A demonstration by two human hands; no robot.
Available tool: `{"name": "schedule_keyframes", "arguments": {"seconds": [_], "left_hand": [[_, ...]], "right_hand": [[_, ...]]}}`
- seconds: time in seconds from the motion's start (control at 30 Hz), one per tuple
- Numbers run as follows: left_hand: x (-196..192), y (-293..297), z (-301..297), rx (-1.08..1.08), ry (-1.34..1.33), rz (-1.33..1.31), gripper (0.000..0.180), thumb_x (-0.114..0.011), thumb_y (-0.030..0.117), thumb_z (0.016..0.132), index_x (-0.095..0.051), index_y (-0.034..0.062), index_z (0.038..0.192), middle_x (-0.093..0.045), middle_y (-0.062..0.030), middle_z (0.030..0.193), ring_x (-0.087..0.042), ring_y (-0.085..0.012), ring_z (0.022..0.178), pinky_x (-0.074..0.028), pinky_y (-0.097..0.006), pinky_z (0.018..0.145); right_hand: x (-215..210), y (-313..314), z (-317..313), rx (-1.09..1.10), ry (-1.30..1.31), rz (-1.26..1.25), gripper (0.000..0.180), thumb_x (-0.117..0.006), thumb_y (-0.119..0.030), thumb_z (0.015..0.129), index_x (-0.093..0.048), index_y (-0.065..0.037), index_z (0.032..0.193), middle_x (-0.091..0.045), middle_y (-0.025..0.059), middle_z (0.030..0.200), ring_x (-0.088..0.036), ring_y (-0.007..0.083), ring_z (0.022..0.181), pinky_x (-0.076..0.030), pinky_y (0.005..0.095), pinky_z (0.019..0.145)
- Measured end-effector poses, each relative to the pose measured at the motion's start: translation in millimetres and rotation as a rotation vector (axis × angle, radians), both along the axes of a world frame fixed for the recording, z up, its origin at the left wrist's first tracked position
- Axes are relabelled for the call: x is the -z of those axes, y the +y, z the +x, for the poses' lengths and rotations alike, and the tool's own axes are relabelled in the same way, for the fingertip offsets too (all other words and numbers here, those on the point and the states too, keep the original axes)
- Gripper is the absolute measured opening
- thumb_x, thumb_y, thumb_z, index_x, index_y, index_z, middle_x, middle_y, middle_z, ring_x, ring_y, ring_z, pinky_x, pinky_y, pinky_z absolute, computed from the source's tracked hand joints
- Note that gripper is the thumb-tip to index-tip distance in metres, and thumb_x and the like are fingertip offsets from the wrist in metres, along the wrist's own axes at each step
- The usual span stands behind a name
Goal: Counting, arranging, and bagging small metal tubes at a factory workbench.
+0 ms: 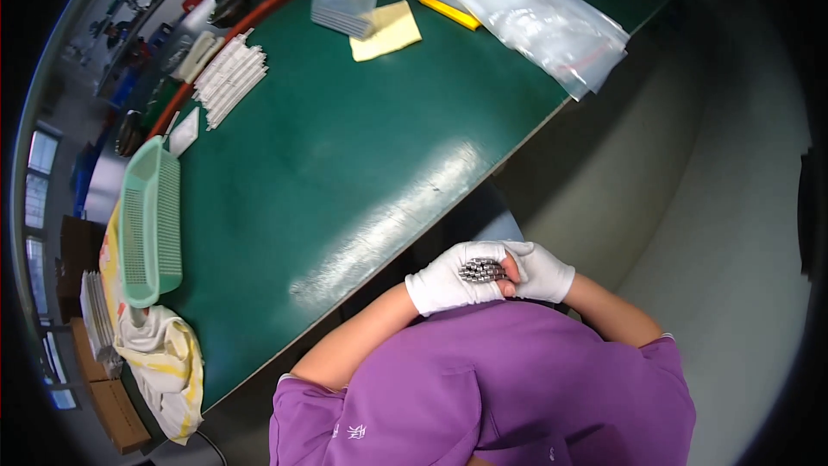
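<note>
A green table (345, 147) carried a green mesh basket (151, 224) at its left edge, with a rumpled cloth (168, 362) just below. White strips (228, 78) lay stacked farther up. A yellow pad (388, 30) and clear bags (526, 9) sat at the far end.

One green basket (151, 224), one yellow cloth (386, 30), two gloved hands — one metal bundle (481, 271) (pieces uncountable).

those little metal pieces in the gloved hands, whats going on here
A person in a purple top holds a cluster of small metal pieces in the white-gloved left hand, with the gloved right hand closed against it, off the edge of the green table. On the table lie a green mesh basket, white strips, a yellow pad and clear plastic bags.
</note>
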State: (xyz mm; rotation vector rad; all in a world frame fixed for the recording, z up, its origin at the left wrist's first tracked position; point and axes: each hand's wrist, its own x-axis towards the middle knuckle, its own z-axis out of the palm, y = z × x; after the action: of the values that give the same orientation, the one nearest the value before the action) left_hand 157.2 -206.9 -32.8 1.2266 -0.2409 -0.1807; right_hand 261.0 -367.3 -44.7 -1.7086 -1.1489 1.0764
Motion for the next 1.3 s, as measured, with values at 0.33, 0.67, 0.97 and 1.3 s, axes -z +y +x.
{"name": "schedule_keyframes", "arguments": {"seconds": [0.33,0.67,0.97,1.3], "left_hand": [[75,-50,21,0.209,0.175,0.020,0.020,-0.065,-0.001,0.080,-0.060,0.0049,0.098,-0.060,-0.0009,0.095,-0.056,-0.0075,0.088,-0.047,-0.023,0.080],[94,-52,28,0.212,0.230,-0.175,0.048,-0.064,-0.004,0.079,-0.047,0.0036,0.124,-0.060,-0.0017,0.096,-0.055,-0.0096,0.094,-0.045,-0.025,0.088],[97,-48,23,0.166,0.219,-0.190,0.045,-0.062,0.000,0.083,-0.045,0.0021,0.124,-0.059,-0.0029,0.096,-0.055,-0.0101,0.092,-0.045,-0.025,0.086],[96,-51,17,0.079,0.242,-0.128,0.051,-0.067,-0.001,0.078,-0.045,0.0026,0.125,-0.060,-0.0006,0.095,-0.055,-0.0080,0.091,-0.045,-0.024,0.085]], "right_hand": [[94,-72,-12,0.215,0.058,-0.068,0.037,-0.072,-0.018,0.071,-0.058,-0.007,0.103,-0.063,0.0076,0.097,-0.061,0.0207,0.093,-0.047,0.0300,0.084],[95,-69,-12,0.344,0.287,-0.101,0.038,-0.071,-0.010,0.073,-0.056,-0.006,0.108,-0.062,0.0051,0.103,-0.059,0.0156,0.095,-0.047,0.0277,0.086],[100,-61,-9,0.269,0.288,-0.050,0.036,-0.068,-0.008,0.076,-0.054,-0.007,0.110,-0.060,0.0046,0.104,-0.057,0.0149,0.098,-0.046,0.0280,0.086],[98,-59,-8,0.220,0.220,-0.014,0.044,-0.073,-0.016,0.074,-0.053,-0.008,0.112,-0.059,0.0044,0.107,-0.056,0.0156,0.100,-0.045,0.0292,0.088]]}}
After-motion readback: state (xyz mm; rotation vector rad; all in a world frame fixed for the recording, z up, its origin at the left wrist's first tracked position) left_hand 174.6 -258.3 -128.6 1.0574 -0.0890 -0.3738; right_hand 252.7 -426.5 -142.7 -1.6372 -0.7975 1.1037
